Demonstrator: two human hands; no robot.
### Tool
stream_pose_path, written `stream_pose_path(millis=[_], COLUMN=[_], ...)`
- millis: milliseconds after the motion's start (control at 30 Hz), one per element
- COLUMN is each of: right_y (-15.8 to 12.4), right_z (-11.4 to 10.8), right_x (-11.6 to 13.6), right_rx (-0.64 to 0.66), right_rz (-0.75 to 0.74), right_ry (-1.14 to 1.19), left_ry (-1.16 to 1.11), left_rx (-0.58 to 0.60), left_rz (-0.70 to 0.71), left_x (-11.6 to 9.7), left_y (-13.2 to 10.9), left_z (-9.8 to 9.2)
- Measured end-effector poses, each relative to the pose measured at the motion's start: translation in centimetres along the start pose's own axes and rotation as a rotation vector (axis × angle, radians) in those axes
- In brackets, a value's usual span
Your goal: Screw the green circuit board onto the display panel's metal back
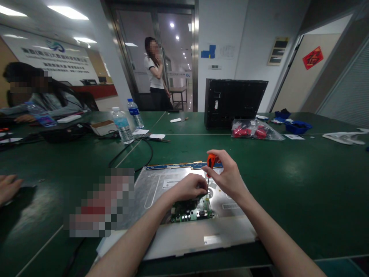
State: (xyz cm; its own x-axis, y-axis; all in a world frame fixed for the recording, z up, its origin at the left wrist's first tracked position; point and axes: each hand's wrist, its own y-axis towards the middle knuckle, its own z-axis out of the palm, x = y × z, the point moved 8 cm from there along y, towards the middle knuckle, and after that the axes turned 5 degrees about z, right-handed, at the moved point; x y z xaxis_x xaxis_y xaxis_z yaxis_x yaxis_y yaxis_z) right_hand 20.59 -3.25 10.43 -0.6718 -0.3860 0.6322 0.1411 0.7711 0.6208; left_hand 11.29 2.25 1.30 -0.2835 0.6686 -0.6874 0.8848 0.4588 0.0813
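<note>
My right hand (226, 173) grips a screwdriver with an orange and black handle (211, 160). It stands nearly upright, its thin shaft pointing down at a green circuit board (191, 212). Close by the tip, my left hand (190, 187) has its fingers curled together over the board's upper edge. What those fingers pinch, if anything, is hidden. Under the board lies a flat silver metal display panel (155, 184), with a blue circuit strip (173, 167) along its far edge. A pale band (178, 238) runs along the near side.
A black monitor housing (235, 102) stands at the back, with a clear bag of red parts (253, 130) before it. Water bottles (122, 125) and black cables (150, 150) are at left. Another person's hand (10, 187) rests at far left. Blue trays (298, 127) sit at back right.
</note>
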Motion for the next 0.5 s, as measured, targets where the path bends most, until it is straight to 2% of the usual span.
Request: stream_pose_path(millis=[500], right_y=[0.06], right_z=[-0.04], right_x=[0.45], right_rx=[0.027], right_rz=[-0.020], right_ry=[0.023], left_ry=[-0.040], left_rx=[-0.006], left_rz=[0.009], left_x=[0.09], left_y=[0.01], left_z=[0.05])
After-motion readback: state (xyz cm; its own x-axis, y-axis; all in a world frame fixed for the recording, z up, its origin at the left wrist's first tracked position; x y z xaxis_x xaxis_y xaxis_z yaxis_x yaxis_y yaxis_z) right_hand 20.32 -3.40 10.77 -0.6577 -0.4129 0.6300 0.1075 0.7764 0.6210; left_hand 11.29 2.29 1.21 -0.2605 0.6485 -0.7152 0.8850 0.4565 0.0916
